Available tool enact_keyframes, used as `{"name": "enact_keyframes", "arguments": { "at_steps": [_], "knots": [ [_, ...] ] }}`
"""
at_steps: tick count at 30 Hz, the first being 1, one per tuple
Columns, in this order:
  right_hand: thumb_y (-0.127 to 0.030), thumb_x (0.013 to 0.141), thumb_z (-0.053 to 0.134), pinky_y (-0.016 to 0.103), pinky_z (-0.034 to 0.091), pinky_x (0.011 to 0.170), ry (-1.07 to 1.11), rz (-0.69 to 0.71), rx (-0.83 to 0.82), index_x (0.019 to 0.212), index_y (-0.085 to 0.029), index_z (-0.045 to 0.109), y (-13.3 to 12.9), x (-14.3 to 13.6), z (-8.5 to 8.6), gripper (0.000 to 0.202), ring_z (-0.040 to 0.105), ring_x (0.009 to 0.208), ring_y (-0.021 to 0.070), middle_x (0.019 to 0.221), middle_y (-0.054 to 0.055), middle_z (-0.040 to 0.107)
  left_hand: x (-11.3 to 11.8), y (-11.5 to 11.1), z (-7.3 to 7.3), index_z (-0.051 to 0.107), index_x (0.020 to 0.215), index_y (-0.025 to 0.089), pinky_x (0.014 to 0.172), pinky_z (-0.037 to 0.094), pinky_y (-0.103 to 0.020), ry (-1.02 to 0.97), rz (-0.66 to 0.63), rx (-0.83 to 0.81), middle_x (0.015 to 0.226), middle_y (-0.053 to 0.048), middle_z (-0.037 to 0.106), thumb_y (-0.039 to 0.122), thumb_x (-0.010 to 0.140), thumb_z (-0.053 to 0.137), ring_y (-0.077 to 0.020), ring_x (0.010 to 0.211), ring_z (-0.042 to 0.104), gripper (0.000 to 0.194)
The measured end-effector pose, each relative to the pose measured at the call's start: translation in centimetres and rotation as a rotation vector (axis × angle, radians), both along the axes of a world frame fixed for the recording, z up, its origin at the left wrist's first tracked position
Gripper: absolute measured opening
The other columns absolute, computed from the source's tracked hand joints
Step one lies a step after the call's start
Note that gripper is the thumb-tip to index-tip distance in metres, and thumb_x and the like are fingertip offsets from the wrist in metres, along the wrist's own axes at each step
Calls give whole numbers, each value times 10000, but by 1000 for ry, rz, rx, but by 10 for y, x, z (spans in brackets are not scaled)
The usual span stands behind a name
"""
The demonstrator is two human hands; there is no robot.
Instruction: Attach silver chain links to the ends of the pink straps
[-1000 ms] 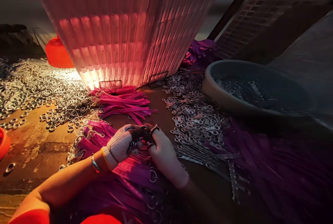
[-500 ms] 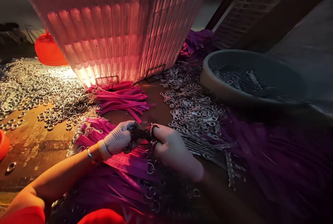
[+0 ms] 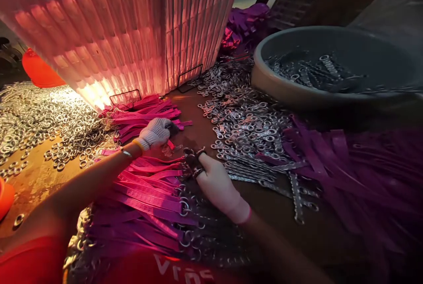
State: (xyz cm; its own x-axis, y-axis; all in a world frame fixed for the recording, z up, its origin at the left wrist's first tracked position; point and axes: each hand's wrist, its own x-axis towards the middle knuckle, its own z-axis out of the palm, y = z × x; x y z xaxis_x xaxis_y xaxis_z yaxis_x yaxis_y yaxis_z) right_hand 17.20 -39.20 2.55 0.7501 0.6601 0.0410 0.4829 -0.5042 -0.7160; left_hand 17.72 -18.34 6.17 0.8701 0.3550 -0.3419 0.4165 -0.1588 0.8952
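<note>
Right hand (image 3: 220, 185), in a white glove: fingers bent inward, tips dark, small ring shapes right at them; can't tell whether it's pinching anything. Left hand (image 3: 155, 133), dotted white glove: fingers bunched, dark tips pointing right, apart from the right hand; whether it grips anything is hidden. Left is by the free ends of the upper magenta straps (image 3: 145, 110). Lower magenta straps (image 3: 145, 191) lie in front of the body, below the left hand, metal rings along their right ends near the right hand. Silver ring pile (image 3: 76, 121) to the left on the wooden table (image 3: 49, 167), under an orange lamp shade (image 3: 41, 70). Ridged translucent panel (image 3: 132, 33) behind the upper bundle. Ring-ended metal links (image 3: 244, 125) heaped right of center, more in the grey basin (image 3: 280, 86). Dark purple straps (image 3: 340, 160) far right.
</note>
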Motion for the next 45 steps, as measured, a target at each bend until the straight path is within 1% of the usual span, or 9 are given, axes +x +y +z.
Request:
{"name": "enact_keyframes", "arguments": {
  "at_steps": [5, 9, 13, 16, 24, 33, 38, 42, 45],
  "knots": [
    [-21, 657, 448, 277, 334, 619, -137, 79, -236, 734, -196, 553, 2, -18, -15, 218, 543, 676, 186, 760, 64, 652, 68, 13, -28, 648, 698, 112, 909, 444, -325, 61, -97, 488, 934, -154, 662, 66, 742, 652, -289, 1071, 594, 64],
    [-7, 653, 430, 270, 402, 709, -114, 113, -128, 721, -194, 571, 1, -14, -17, 244, 584, 783, 197, 845, 85, 665, 73, 8, -45, 670, 856, 104, 923, 443, -386, 55, -139, 608, 1061, -191, 635, 76, 770, 633, -312, 1075, 594, 97],
    [-42, 731, 447, 254, 416, 687, -74, 86, 49, 784, -203, 632, -1, 2, -9, 250, 574, 765, 187, 806, 45, 670, 46, 13, -28, 671, 884, 130, 833, 471, -296, -58, -181, 604, 1027, -141, 639, 121, 811, 613, -239, 985, 611, 93],
    [-57, 746, 459, 247, 393, 641, -93, 41, 55, 842, -203, 662, 5, 11, 2, 268, 561, 710, 182, 732, 30, 665, 9, 17, -5, 671, 906, 144, 583, 457, -226, -95, -220, 481, 724, -63, 614, 254, 896, 547, -140, 634, 582, 166],
    [-34, 738, 458, 293, 377, 658, -328, 191, -241, 880, -166, 652, 40, -6, 32, 275, 600, 772, 214, 875, 99, 687, -96, 1, 14, 556, 749, 177, 313, 274, -176, 27, -139, -272, 499, 24, 514, 522, 833, 619, -64, 327, 376, 361],
    [-69, 824, 510, 340, 326, 602, -549, 328, -475, 839, -154, 675, 43, -22, 23, 186, 587, 732, 237, 907, 146, 668, -110, -9, -7, 535, 645, 171, 427, 275, -154, -89, -212, 137, 572, 16, 530, 218, 786, 580, -64, 479, 421, 155],
    [-71, 862, 485, 348, 311, 599, -631, 420, -525, 836, -161, 667, 40, -18, 16, 205, 588, 747, 245, 885, 142, 663, -106, -1, -24, 553, 719, 193, 425, 305, -188, 61, -373, -145, 569, 17, 530, 213, 798, 483, -96, 439, 435, 108],
    [-60, 859, 475, 342, 321, 617, -597, 421, -546, 859, -156, 664, 42, -16, 14, 211, 600, 757, 237, 915, 139, 676, -105, 0, -36, 626, 729, 184, 518, 332, -175, -80, -368, 233, 673, -6, 615, 48, 659, 511, -113, 596, 511, 192],
    [-41, 824, 480, 322, 340, 640, -503, 342, -560, 898, -148, 661, 44, -16, 12, 223, 614, 784, 227, 921, 131, 689, -104, -3, -38, 624, 730, 182, 467, 311, -184, -25, -378, 184, 599, 2, 589, 102, 720, 537, -104, 507, 484, 119]
  ]
}}
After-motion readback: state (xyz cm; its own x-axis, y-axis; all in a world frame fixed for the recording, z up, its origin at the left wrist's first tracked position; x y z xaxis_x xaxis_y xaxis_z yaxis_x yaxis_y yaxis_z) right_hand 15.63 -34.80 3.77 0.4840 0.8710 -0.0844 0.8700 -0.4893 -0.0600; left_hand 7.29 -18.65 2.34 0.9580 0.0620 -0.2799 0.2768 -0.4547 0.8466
